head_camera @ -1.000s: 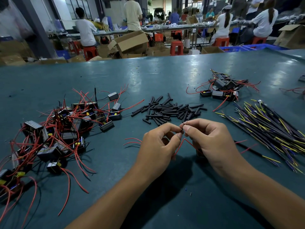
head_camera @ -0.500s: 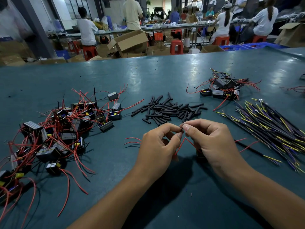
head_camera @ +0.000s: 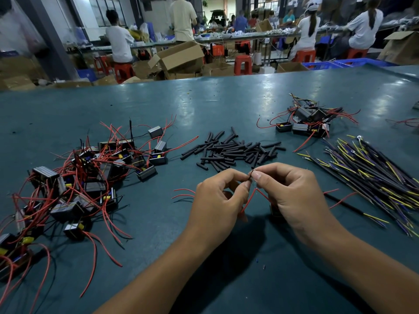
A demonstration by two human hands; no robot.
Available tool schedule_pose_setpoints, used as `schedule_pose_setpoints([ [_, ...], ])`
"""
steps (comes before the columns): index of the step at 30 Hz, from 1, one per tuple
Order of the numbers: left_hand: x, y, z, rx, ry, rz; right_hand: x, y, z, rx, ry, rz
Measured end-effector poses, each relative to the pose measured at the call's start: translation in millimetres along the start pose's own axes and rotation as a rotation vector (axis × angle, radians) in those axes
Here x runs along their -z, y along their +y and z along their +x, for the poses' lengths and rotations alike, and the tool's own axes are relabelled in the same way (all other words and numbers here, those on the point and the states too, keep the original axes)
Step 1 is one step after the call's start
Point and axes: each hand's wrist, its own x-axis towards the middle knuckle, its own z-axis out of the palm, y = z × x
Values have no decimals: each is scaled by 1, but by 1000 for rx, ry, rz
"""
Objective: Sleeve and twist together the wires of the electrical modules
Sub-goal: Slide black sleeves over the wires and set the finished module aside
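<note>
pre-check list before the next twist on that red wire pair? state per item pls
1. Left hand pinches the red wires: ok.
2. Right hand pinches the same joint at the fingertips: ok.
3. Sleeve already on the joint: cannot tell, a small dark piece shows between the fingertips.
4. Spare black sleeves on the table just beyond the hands: ok.
5. Module on these wires: cannot tell, hidden under the right hand.
6. Yellow-tipped wire bundle lies apart, to the right: ok.

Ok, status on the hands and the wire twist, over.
Left hand and right hand both pinch the red wire ends above the table. Black sleeves piled just beyond. Nothing blocking.
</note>
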Motion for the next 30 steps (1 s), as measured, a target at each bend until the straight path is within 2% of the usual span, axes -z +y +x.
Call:
schedule_pose_setpoints([
  [10,-2,1,-2,-32,18,25,-1,-1,-1,12,15,-15],
  [15,12,12,8,-317,194,360,-1,-2,0,56,1,-64],
  [18,21,19,13,-411,149,485,1,-6,-2,134,-66,-175],
  [23,30,24,14,-393,-5,578,3,-10,-4,207,-136,-290],
  [30,36,31,14,-171,-156,436,4,-15,-6,355,-196,-461],
])
